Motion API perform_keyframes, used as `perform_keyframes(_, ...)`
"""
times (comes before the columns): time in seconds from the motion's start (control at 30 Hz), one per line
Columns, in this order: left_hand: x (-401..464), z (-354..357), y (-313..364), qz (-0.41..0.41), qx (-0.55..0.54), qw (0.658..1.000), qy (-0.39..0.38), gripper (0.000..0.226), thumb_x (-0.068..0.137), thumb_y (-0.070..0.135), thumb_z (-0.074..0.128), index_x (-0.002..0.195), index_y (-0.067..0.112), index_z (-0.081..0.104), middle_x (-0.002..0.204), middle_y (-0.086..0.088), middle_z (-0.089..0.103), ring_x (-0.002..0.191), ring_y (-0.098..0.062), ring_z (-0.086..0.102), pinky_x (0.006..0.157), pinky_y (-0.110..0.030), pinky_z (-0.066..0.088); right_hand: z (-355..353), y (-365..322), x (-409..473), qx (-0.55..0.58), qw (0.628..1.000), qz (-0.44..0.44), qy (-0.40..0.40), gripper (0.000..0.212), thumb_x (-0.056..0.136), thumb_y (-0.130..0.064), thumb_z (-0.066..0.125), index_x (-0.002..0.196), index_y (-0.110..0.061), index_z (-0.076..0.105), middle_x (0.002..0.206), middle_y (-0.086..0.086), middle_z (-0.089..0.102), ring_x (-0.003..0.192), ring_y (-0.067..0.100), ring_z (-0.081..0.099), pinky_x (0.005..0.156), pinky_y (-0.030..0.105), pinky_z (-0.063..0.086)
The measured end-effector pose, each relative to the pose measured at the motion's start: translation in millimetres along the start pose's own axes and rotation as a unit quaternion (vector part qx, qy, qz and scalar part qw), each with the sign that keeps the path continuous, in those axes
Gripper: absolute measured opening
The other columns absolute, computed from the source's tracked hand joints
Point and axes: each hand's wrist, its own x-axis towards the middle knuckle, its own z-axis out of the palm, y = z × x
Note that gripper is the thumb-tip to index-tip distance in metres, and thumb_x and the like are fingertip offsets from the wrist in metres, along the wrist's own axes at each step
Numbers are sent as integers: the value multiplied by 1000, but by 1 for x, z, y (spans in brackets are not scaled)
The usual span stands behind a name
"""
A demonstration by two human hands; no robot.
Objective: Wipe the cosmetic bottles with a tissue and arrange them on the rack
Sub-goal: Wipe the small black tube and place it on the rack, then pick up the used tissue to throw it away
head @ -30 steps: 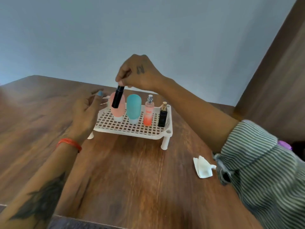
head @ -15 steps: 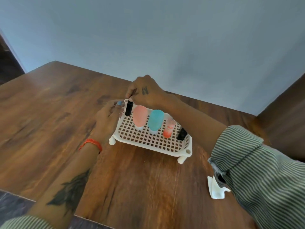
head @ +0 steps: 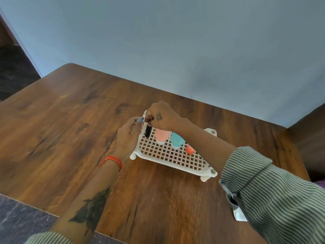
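Note:
A white lattice rack (head: 168,155) stands on the wooden table. My right hand (head: 161,117) pinches the top of a slim black tube (head: 148,131), which stands upright at the rack's far left corner. My left hand (head: 129,134) rests against the rack's left edge beside the tube, fingers curled, with a small blue thing at its fingertips. On the rack stand a pink bottle (head: 161,135), a teal bottle (head: 177,140) and an orange spray bottle (head: 190,149), partly hidden behind my right forearm. The white tissue (head: 239,215) lies at the right, mostly under my sleeve.
The wooden table (head: 70,129) ends at a blue wall behind the rack. A dark wooden panel rises at the far right. The table's near edge runs along the lower left, with dark floor beyond it.
My right hand has carried the black tube down from above the pink bottle to the rack's left corner. My left hand stayed at the rack's left edge. My head moved, shifting the view left.

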Motion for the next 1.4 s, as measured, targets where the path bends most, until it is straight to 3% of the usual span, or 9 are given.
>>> perform_keyframes(0.37,8,-1,-4,-14,0,1000,-9,26,97,31,44,89,45,63,100,4,69,99,-19,64,92,-50,50,7,2,9,-12,1000,18,-16,15,84,-11,64,96,-8,72,88,7,70,75,14,64,70,18,46)
perform_keyframes(0.63,10,0,2,-19,15,1000,-15,23,97,30,42,92,42,62,100,7,67,100,-19,63,93,-49,50,5,8,9,-7,999,25,-19,16,83,-13,65,97,-8,71,86,6,68,73,13,59,57,11,32)
perform_keyframes(0.77,7,-2,9,-18,32,999,2,21,97,28,44,101,33,64,99,5,67,97,-19,64,84,-41,54,4,12,9,21,999,24,-8,21,82,-15,66,102,-10,70,94,5,69,80,15,62,62,14,37)
perform_keyframes(0.83,3,-3,20,16,66,998,16,22,97,22,43,109,23,62,97,3,67,91,-20,65,76,-36,54,-2,12,5,45,999,18,18,23,81,-16,67,103,-8,70,98,7,69,83,17,62,69,21,44)
perform_keyframes(0.93,-4,-1,42,107,113,988,22,26,97,22,45,119,15,58,101,-4,68,89,-21,66,76,-38,55,-17,14,-13,110,991,12,76,22,79,-20,69,93,-3,71,88,11,70,76,20,63,71,34,50)
perform_keyframes(1.03,-11,11,70,154,141,978,0,40,92,42,45,126,21,53,115,-5,66,100,-18,64,81,-37,55,-38,17,-46,224,966,55,116,24,82,-18,68,101,-4,68,100,12,68,91,24,64,82,42,52)
perform_keyframes(1.1,-18,26,91,173,157,972,-30,50,87,49,44,130,25,48,127,-4,60,106,-14,59,86,-31,52,-53,21,-75,302,934,98,166,29,80,-20,71,108,-12,66,110,6,66,99,17,63,86,36,53)
perform_keyframes(1.23,-41,69,119,242,159,952,-97,59,85,52,50,135,21,44,140,-2,49,121,-16,51,98,-35,45,-73,37,-142,303,895,195,264,40,74,-37,76,112,-31,63,115,-12,63,98,3,61,81,16,51)
perform_keyframes(1.4,-81,136,112,286,149,922,-213,55,86,44,52,135,20,44,140,4,48,120,-3,44,99,-21,37,-59,60,-235,338,820,286,363,42,74,-33,75,114,-31,60,110,-14,62,94,3,63,77,14,52)
